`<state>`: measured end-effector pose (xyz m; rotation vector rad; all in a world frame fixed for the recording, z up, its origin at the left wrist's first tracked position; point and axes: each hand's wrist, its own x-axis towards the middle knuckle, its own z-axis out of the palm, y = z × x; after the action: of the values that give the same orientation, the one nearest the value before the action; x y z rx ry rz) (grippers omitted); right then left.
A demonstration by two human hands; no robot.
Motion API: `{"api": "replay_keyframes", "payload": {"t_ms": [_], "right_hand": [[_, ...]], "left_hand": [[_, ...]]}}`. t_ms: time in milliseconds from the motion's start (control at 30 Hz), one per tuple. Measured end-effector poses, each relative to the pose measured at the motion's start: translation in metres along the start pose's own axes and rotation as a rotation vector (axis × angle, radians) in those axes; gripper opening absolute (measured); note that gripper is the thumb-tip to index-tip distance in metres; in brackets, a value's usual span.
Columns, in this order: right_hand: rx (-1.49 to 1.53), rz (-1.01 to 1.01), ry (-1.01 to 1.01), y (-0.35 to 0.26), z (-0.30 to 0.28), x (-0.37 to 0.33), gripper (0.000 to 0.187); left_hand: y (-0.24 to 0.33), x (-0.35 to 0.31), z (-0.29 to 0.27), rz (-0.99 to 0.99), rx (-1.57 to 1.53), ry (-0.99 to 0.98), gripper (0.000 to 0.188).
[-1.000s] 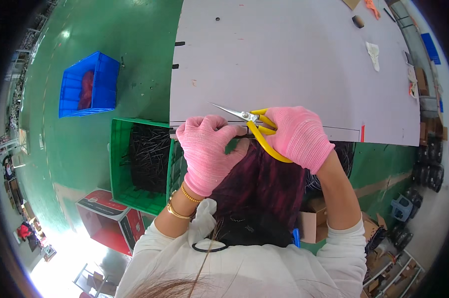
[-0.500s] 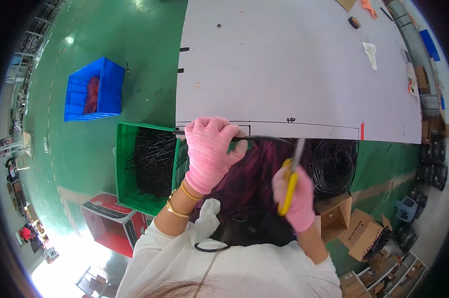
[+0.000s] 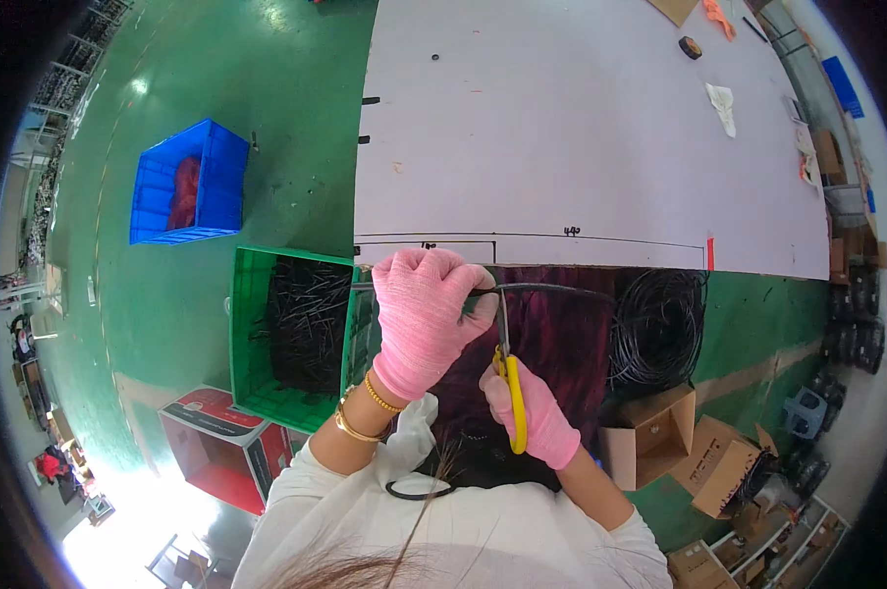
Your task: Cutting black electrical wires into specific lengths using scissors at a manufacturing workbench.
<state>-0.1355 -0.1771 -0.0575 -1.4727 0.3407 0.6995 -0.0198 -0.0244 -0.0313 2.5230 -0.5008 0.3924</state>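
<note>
Cable (image 3: 551,290), thin and black, runs level along the near edge of the white worktable (image 3: 581,147), from the left hand (image 3: 424,319) out to the black cable coil (image 3: 659,329) on the right. That hand, in a pink glove, is closed in a fist around the cable. The right hand (image 3: 532,412), also gloved, grips the yellow-handled scissors (image 3: 507,368) with fingers through the loops; the blades point up and meet the cable just beside the left thumb. Whether the blades are parted I cannot tell. A clean cut likely calls for keeping the cable taut and the blades square to it, clear of the thumb. Left of the hands stands a green crate (image 3: 291,339) full of short black cut lengths. Further off sit a blue crate (image 3: 188,187), a red box (image 3: 222,447) and open cardboard boxes (image 3: 649,437). Nothing blocks the cut itself.
</note>
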Motion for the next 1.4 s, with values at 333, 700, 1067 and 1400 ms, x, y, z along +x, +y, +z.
{"api": "replay_keyframes", "payload": {"t_ms": [333,700,1067,1400], "right_hand": [[-0.024,-0.007,0.032,0.008,0.002,0.003,0.023],[-0.115,0.006,0.158,-0.014,0.005,-0.013,0.029],[-0.156,0.032,0.142,-0.014,0.011,-0.032,0.021],[-0.215,-0.559,0.670,-0.048,-0.022,-0.024,0.031]], "left_hand": [[0.001,-0.002,-0.001,0.015,0.008,0.026,0.020],[0.003,0.017,-0.038,-0.230,-0.697,-0.465,0.052],[-0.016,0.029,-0.017,-0.338,-1.522,-0.997,0.039],[-0.018,0.025,-0.038,-0.395,-1.426,-0.970,0.038]]}}
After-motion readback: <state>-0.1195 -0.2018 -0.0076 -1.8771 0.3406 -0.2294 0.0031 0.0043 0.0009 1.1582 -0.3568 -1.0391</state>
